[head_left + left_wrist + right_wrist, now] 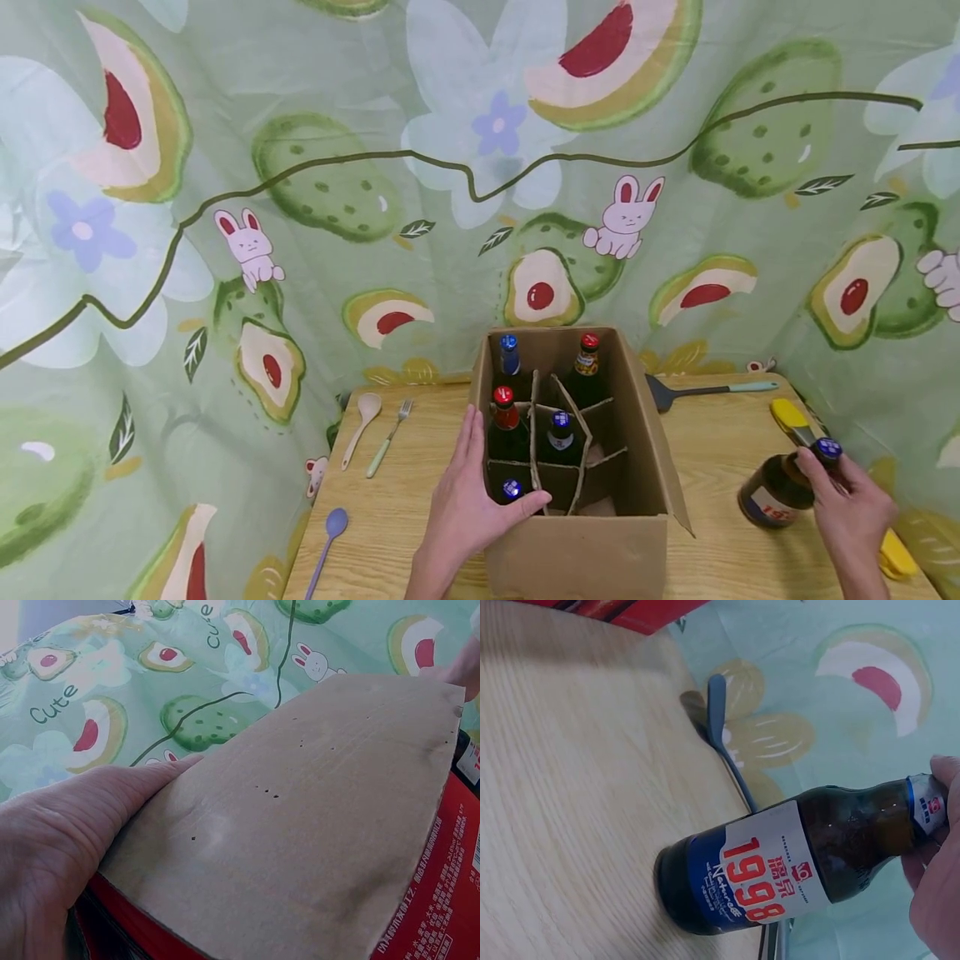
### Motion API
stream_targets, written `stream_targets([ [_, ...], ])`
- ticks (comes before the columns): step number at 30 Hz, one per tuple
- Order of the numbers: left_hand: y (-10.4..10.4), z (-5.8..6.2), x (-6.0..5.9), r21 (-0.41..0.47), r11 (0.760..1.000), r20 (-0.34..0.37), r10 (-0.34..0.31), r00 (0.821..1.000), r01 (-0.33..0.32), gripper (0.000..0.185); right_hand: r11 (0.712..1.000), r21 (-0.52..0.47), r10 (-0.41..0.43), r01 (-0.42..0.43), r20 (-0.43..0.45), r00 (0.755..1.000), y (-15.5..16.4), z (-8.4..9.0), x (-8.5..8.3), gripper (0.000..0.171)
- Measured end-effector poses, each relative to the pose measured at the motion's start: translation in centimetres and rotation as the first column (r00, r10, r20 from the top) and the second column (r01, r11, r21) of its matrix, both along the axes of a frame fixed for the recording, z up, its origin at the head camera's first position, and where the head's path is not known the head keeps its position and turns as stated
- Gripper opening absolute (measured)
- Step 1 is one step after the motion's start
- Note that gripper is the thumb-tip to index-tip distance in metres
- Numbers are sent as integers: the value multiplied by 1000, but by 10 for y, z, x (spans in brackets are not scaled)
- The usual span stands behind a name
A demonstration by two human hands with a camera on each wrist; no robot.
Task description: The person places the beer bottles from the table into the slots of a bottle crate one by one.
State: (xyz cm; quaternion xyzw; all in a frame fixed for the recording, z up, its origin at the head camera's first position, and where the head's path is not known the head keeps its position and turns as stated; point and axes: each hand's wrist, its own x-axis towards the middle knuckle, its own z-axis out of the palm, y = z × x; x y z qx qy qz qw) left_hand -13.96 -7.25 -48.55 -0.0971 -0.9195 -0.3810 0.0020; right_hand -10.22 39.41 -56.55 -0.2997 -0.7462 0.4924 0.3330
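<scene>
My right hand [855,504] grips a brown beer bottle [772,493] by its neck, right of the box. This bottle has a blue cap and a white-and-blue label reading 1998; it tilts, with its base at or close to the tabletop. My left hand [468,492] rests along the left side of an open cardboard box [577,554], fingers straight, thumb reaching over the front left corner. Inside, cardboard dividers [534,433] separate several bottles, including a red-capped bottle [506,412] at mid left and a blue-capped bottle [561,437] near the middle.
A beige spoon [367,408], a fork [390,437] and a purple spoon [334,527] lie left of the box. Behind it to the right lies a spatula [705,390]. A yellow-headed brush [789,417] is beside the held bottle. Patterned cloth [450,250] hangs around the table.
</scene>
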Motion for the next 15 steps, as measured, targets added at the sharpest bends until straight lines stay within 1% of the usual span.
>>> stream_targets([
  [3, -1, 1, 0, -1, 1000, -3, 3, 1000, -3, 138, 999, 48, -3, 6, -63, 998, -4, -2, -2, 29],
  [6, -1, 1, -1, -3, 1000, -6, 2, 1000, -2, 138, 999, 47, -2, 9, -130, 992, -7, -3, -5, 33],
  [10, -1, 0, 0, -5, 1000, -8, -3, 1000, 3, 137, 999, 51, -4, 14, -196, 981, -13, -2, -8, 33],
  [13, -1, -1, 0, -5, 1000, -8, -2, 1000, 2, 137, 996, 85, 1, 20, -238, 971, -19, 4, -9, 30],
  [15, -1, 0, 0, -3, 1000, -11, -1, 1000, 1, 137, 991, 127, 5, 31, -274, 962, -24, 13, -9, 28],
])
